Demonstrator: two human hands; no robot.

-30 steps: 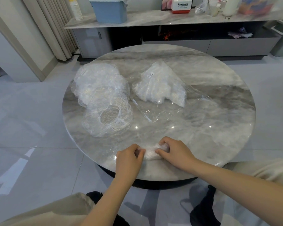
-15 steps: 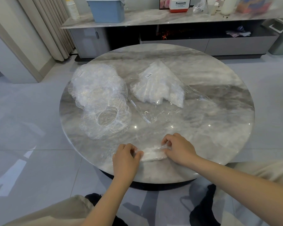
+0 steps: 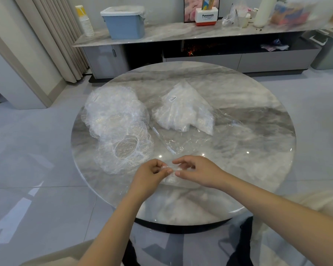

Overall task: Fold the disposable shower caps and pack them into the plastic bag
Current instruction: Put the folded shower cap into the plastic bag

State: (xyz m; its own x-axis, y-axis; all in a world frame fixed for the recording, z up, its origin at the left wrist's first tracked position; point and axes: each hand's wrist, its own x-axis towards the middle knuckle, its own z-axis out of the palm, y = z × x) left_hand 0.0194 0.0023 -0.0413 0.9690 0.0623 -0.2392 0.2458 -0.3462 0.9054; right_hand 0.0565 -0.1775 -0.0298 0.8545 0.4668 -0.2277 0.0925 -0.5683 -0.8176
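Observation:
A folded clear shower cap (image 3: 172,174) hangs just above the round marble table (image 3: 238,150), near its front edge. My left hand (image 3: 150,176) pinches the cap's left end and my right hand (image 3: 197,172) pinches its right end. A loose pile of unfolded shower caps (image 3: 117,121) lies on the table's left side, the nearest one showing its elastic opening. The clear plastic bag (image 3: 185,112), partly filled with folded white caps, lies at the table's middle with its open mouth toward me.
A long marble-topped cabinet (image 3: 181,33) stands behind the table, carrying a blue lidded box (image 3: 123,22), paper cups and other items. Beige curtains (image 3: 54,35) hang at the back left. Glossy tiled floor surrounds the table; my knees are at the bottom.
My hands have lifted the folded cap off the tabletop and moved it away from the front edge, toward the bag. My view has tilted up slightly.

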